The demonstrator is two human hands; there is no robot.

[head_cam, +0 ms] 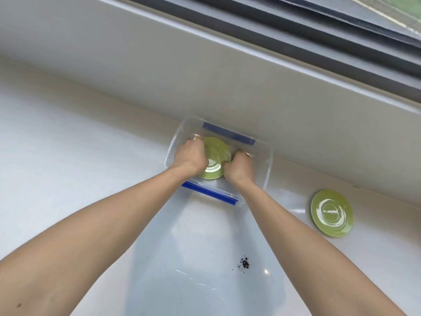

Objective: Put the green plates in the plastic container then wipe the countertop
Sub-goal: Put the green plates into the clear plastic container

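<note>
A clear plastic container (266, 165) with blue clips stands on the white countertop (68, 156) against the back wall. Inside it is a green plate (216, 156). My left hand (190, 156) grips the plate's left edge and my right hand (239, 166) grips its right edge, both reaching down into the container. A second green plate (331, 213) lies flat on the countertop to the right of the container, near the wall.
A small pile of dark crumbs (244, 262) lies on the countertop in front of the container, between my forearms. A grey windowsill (227, 71) and a window frame run along the back.
</note>
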